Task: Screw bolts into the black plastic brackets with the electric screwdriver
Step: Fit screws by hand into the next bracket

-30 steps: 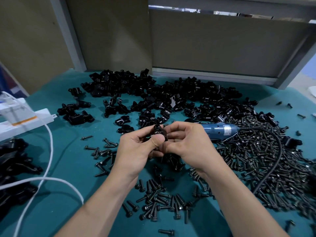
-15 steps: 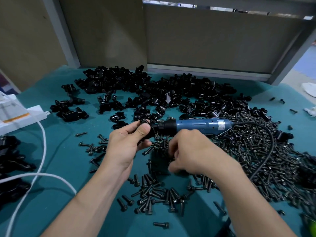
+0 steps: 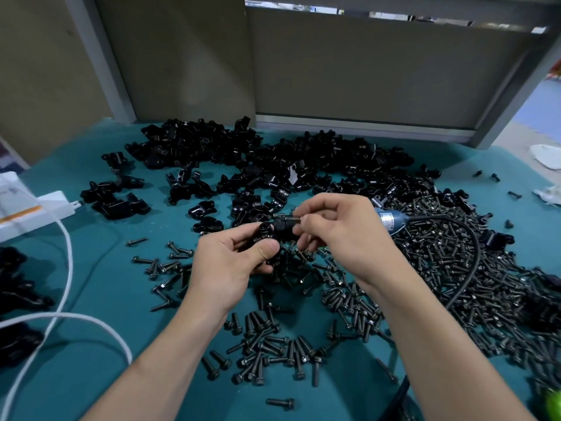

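Bracket (image 3: 265,234) gripped in left hand (image 3: 233,262); right hand (image 3: 343,235) pinches bolt (image 3: 290,219) at its hole. Screwdriver (image 3: 391,221) lies unheld behind. Best practice: seat thread square before driving.

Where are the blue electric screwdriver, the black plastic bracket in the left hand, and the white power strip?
blue electric screwdriver (image 3: 391,222): head view, its blue barrel.
black plastic bracket (image 3: 264,231): head view, its exposed upper end.
white power strip (image 3: 42,209): head view, its top face.
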Motion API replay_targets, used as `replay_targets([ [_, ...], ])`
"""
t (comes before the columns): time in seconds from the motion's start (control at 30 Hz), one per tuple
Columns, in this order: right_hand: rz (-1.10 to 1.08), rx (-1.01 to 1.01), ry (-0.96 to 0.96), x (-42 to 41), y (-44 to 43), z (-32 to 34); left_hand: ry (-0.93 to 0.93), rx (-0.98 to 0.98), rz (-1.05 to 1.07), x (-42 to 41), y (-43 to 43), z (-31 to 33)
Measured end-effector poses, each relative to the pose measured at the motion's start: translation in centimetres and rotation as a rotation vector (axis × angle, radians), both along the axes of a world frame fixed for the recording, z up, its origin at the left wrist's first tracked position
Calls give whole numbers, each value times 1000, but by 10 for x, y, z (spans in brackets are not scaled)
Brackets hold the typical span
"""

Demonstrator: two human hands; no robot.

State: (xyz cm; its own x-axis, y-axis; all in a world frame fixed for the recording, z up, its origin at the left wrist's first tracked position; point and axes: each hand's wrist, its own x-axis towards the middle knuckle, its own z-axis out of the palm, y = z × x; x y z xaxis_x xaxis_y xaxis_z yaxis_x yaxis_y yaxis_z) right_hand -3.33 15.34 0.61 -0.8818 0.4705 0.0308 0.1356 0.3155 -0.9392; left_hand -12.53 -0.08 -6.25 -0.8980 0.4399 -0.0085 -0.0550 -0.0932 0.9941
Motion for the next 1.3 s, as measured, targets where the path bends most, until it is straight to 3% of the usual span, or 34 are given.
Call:
replay_targets([
  [0.37, 81, -46, -11, -3, -4, -9, 61, -21, 36, 0, 2, -5],
  [0.7, 58, 254, -182, -6, -10, -12, 204, -132, 54, 5, -4, -4],
  [0.9, 51, 139, -74, -4, -11, -12, 249, -158, 120, 3, -6, -3],
  [1.3, 141, 232, 27, -4, 5, -16, 165, -92, -50, 2, -4, -5],
])
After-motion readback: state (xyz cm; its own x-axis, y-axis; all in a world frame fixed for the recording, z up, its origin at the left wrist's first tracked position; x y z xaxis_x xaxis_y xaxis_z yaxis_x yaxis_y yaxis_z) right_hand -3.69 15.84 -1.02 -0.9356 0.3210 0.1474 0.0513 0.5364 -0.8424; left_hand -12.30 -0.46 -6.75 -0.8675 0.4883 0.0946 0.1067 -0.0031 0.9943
